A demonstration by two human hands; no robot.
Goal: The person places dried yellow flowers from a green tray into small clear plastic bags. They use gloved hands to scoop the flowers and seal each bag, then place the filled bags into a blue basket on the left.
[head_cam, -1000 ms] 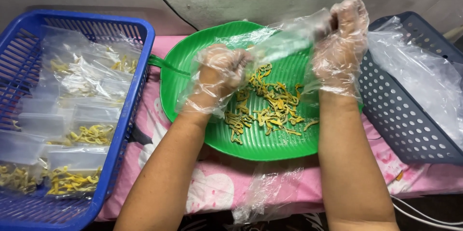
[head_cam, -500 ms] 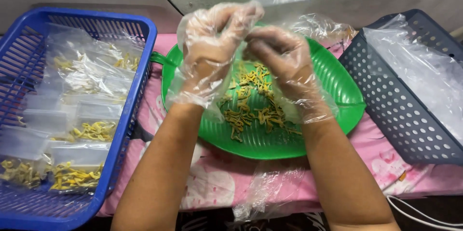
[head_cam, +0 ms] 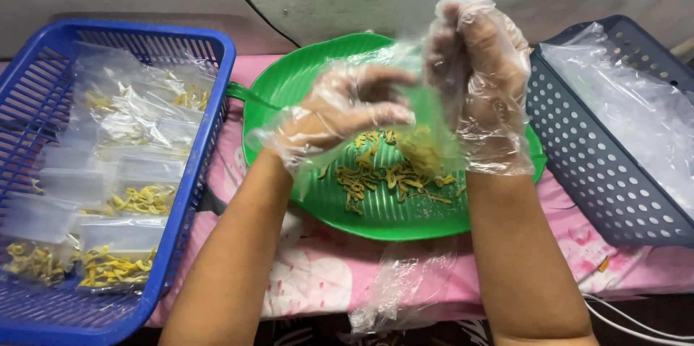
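Pink flowered cloth is spread over the work surface, with a grey wall behind it. At the middle of the cloth a green leaf-shaped tray is set, and a loose heap of yellow strips is scattered on its ribbed floor. Both hands are covered by thin clear plastic gloves. A small clear bag is held up above the tray between the two hands. The right hand is raised upright, its fingers closed on the upper part of the bag, whose top edge sticks up past the fingertips. The left hand is held lower, palm turned sideways, its thumb and fingers half curled and reaching to the bag's side; whether the film is actually pinched there cannot be told. A blue basket is placed at the left, touching the tray's stem end, and is filled with sealed clear packets of the same yellow strips. A grey perforated basket at the right is lined with clear plastic sheets. Another loose empty bag is draped over the cloth's front edge.
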